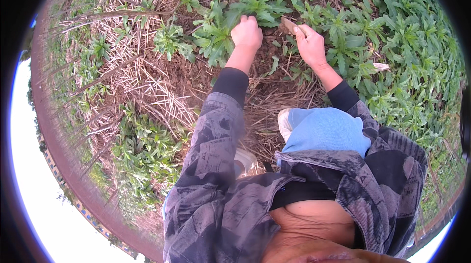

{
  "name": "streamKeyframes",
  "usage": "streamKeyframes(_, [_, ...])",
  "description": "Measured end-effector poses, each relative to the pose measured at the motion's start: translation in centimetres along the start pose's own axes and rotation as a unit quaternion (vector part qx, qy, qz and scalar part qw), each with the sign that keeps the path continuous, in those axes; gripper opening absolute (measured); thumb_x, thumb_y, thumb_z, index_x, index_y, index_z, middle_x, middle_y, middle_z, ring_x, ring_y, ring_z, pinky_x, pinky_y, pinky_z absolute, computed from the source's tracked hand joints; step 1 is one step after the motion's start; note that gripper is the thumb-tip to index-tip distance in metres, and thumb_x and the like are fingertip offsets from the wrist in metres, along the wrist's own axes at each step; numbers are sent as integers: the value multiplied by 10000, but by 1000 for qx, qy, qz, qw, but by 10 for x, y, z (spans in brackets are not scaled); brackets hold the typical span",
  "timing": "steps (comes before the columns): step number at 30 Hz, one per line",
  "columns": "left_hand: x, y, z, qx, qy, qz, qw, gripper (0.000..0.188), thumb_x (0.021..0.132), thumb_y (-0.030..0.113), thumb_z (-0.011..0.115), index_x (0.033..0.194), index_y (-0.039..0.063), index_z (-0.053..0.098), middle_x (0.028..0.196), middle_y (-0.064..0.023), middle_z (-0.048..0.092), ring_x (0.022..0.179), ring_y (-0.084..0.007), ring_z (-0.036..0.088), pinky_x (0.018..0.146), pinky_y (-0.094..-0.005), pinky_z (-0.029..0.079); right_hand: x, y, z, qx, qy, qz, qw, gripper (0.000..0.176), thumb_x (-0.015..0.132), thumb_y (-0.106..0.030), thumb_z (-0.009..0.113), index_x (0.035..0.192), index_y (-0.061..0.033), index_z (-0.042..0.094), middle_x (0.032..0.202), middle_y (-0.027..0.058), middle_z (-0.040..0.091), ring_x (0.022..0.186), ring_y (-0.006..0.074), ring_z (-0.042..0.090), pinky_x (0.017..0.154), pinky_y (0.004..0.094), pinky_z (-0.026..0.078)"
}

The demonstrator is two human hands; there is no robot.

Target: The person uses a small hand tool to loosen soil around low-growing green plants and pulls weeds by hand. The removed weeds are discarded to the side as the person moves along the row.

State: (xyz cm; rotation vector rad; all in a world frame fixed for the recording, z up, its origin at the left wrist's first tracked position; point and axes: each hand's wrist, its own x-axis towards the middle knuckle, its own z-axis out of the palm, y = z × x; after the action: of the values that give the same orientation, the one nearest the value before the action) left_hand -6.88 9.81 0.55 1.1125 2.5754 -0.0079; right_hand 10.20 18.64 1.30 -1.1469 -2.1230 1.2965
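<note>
My left hand point(247, 34) is closed in a fist among the leaves of a green leafy plant point(254, 3), gripping it low down; the fingertips are hidden. To the right of it, my right hand point(310, 45) holds a flat, brown, soil-coloured hand tool point(288, 25). Its end points up and left toward the base of the plant, close to the ground. Whether it is a blade or a wooden piece I cannot tell. Bare brown soil point(270, 47) with a few loose leaves shows between the hands.
Dense leafy plants point(397, 42) cover the right side. Dry straw point(158, 90) and thin dry stalks point(106, 75) lie to the left, beside a smaller plant point(171, 40). My bent knee in blue trousers point(323, 130) and light shoes point(245, 160) are below the hands.
</note>
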Motion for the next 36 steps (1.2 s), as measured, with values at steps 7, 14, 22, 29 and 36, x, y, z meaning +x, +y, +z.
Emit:
streamKeyframes(7, [19, 5, 4, 36, -40, -23, 998, 236, 809, 184, 535, 938, 54, 683, 1023, -159, 651, 920, -329, 653, 800, -412, 519, -5, 6, -4, 14, -12, 13, 1000, 231, 895, -254, 554, 931, -38, 626, 757, 211, 599, 730, 390, 600, 641, 388, 478])
streamKeyframes(14, [16, 8, 9, 61, -27, 6, 998, 181, 799, 101, 583, 930, 52, 697, 1029, -141, 651, 933, -277, 660, 780, -368, 528, -10, 6, -9, 17, -1, 8, 1000, 236, 892, -250, 558, 928, -28, 630, 775, 213, 609, 739, 383, 615, 647, 377, 483])
streamKeyframes(22, [3, 3, 18, 60, 20, 31, 998, 151, 755, 83, 605, 880, 24, 664, 964, -145, 639, 875, -288, 661, 751, -371, 533, -17, 1, -16, 23, -2, 15, 1000, 223, 891, -231, 564, 906, -20, 635, 765, 208, 606, 699, 368, 606, 639, 359, 481])
streamKeyframes(29, [-4, -1, 27, 22, 64, 23, 997, 136, 719, 65, 595, 835, 16, 645, 925, -159, 635, 849, -303, 657, 742, -381, 531, -20, 5, -21, 24, -2, 6, 1000, 217, 894, -220, 572, 909, -12, 630, 766, 207, 599, 690, 364, 593, 636, 357, 477])
streamKeyframes(36, [-7, -3, 34, 5, 106, 26, 994, 118, 696, 61, 593, 797, 18, 637, 889, -157, 636, 814, -307, 652, 733, -385, 529, -21, 2, -25, 34, -10, 16, 999, 207, 899, -205, 575, 919, -6, 630, 743, 190, 594, 631, 310, 569, 629, 336, 472])
